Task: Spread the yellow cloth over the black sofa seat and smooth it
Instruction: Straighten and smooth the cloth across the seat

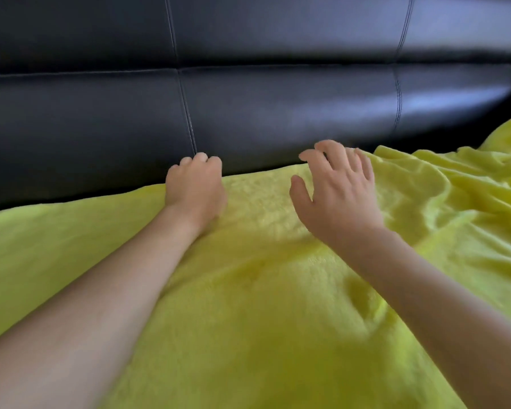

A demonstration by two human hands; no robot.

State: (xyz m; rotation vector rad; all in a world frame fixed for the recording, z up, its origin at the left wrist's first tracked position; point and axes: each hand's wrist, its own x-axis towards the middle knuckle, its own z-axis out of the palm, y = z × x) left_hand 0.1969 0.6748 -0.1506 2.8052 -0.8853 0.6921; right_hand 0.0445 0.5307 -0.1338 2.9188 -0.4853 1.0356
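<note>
The yellow cloth [248, 305] lies across the seat of the black sofa [101, 119] and covers the whole near part of the view. Its far edge runs along the foot of the sofa backrest [278, 98], low at the left and rising toward the right. The left and middle portions of the cloth lie fairly flat, with a few shallow dents. The right portion is bunched into ridges and folds, and a raised lump of it stands at the far right edge against the backrest.

The person's left hand [194, 184] sits at the far edge of the cloth, just below a vertical seam in the backrest. Its fingers [201, 159] are curled over at that edge, where cloth meets backrest. I cannot tell whether they pinch the cloth or only press into the crease, as the fingertips are hidden from here.

The right hand [337, 187] is held over the cloth to the right of the left hand, near the start of the wrinkled area. Its fingers are spread and only lightly bent, and it grasps nothing. Whether the palm touches the cloth or hovers just above it I cannot tell; the fingertips are somewhat blurred.

Both forearms are bare and reach forward over the cloth from the near edge
</note>
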